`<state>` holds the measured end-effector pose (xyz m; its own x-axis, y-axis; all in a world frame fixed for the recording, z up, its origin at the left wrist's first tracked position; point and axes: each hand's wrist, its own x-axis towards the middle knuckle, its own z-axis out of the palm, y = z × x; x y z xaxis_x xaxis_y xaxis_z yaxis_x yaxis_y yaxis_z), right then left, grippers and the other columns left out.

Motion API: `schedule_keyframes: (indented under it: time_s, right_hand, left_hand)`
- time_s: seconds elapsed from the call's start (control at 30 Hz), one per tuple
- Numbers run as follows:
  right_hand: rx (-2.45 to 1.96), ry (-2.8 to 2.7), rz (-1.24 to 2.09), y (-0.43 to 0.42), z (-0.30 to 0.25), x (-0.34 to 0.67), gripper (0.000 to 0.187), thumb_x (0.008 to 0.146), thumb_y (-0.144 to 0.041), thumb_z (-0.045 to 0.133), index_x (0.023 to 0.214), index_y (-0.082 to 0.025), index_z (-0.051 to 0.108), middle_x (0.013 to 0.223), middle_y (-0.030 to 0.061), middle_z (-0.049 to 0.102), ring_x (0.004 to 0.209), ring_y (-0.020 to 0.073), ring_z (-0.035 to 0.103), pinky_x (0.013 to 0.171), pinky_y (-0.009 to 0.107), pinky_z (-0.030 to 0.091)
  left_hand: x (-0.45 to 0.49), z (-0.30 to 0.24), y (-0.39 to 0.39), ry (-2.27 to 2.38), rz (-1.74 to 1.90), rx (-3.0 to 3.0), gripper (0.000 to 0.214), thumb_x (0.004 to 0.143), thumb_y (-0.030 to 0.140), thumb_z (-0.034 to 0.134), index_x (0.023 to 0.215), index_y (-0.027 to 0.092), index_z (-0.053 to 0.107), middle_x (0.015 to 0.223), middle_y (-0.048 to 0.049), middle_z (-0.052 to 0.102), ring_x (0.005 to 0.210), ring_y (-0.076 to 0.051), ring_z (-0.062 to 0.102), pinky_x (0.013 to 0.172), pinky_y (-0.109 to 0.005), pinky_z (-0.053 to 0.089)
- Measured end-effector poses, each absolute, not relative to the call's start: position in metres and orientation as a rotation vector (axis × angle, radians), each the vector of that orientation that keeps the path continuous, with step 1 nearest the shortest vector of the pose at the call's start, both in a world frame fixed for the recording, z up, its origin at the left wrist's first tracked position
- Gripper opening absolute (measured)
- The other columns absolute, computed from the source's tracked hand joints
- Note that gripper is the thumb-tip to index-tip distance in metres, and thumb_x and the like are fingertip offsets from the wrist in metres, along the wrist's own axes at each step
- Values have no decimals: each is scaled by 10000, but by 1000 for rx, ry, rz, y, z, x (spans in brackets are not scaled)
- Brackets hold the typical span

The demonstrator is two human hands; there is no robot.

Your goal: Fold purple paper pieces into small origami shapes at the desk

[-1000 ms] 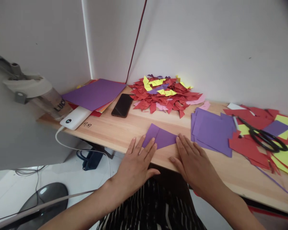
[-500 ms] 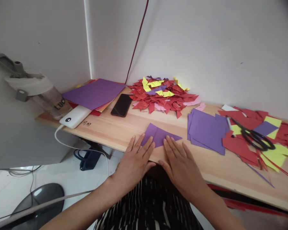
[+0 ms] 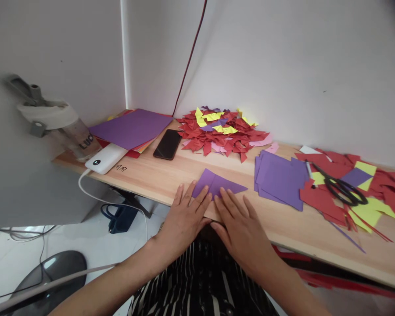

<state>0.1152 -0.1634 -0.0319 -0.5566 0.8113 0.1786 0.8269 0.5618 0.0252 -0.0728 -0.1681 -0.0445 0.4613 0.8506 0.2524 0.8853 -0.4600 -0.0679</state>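
A folded purple paper triangle (image 3: 217,184) lies near the front edge of the wooden shelf-table (image 3: 158,175). My left hand (image 3: 184,215) lies flat with fingers spread, its fingertips on the triangle's left part. Beside it, my right hand (image 3: 240,224) is flat too, fingers stretched out and pressing the lower edge of the triangle near its middle. Neither hand holds anything.
A heap of red, yellow and purple folded pieces (image 3: 222,129) sits at the back. A stack of purple squares (image 3: 279,177) lies to the right, then black scissors (image 3: 340,188) on red and yellow scraps. To the left are a black phone (image 3: 167,144), a white power bank (image 3: 105,159), purple sheets (image 3: 131,127) and a bottle (image 3: 57,123).
My right hand has slid left along the triangle's lower edge, from its right tip toward the middle, closing up on my left hand. The left hand has barely moved.
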Motion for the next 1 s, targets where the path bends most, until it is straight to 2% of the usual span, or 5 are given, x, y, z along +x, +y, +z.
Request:
schedule_keyframes:
  time_s: [0.23,0.4,0.7,1.0]
  right_hand:
    - [-1418,-2556,-188,-168,-28,110,489,975,-363,372,1319,-83,576,1427,145,515,1340,309,425,1130,540,275]
    - [-1495,-2523,-180,-163,-29,125,481,984,-347,333,1318,-107,581,1454,126,488,1345,304,419,1099,542,323]
    - [-1596,-2489,72,-159,-25,134,476,996,-357,283,1355,-204,554,1463,59,487,1370,277,401,1094,556,340]
    - [-1605,-2389,136,-152,-30,148,485,1000,-394,265,1347,-253,574,1498,59,440,1414,286,332,1102,548,335]
  left_hand:
    - [-73,-45,-168,-1524,-269,-2520,559,941,477,436,1446,236,416,1556,-47,334,1454,-335,229,1152,-588,252]
    - [-74,-44,-170,-1529,-297,-2512,547,930,453,478,1427,228,440,1549,-46,348,1457,-335,220,1158,-603,230]
    - [-74,-49,-171,-1541,-314,-2504,557,928,443,486,1440,234,422,1559,-46,327,1464,-335,199,1158,-612,230]
    - [-77,-45,-173,-1556,-320,-2504,530,932,452,471,1422,251,450,1549,-40,347,1453,-347,227,1148,-621,241]
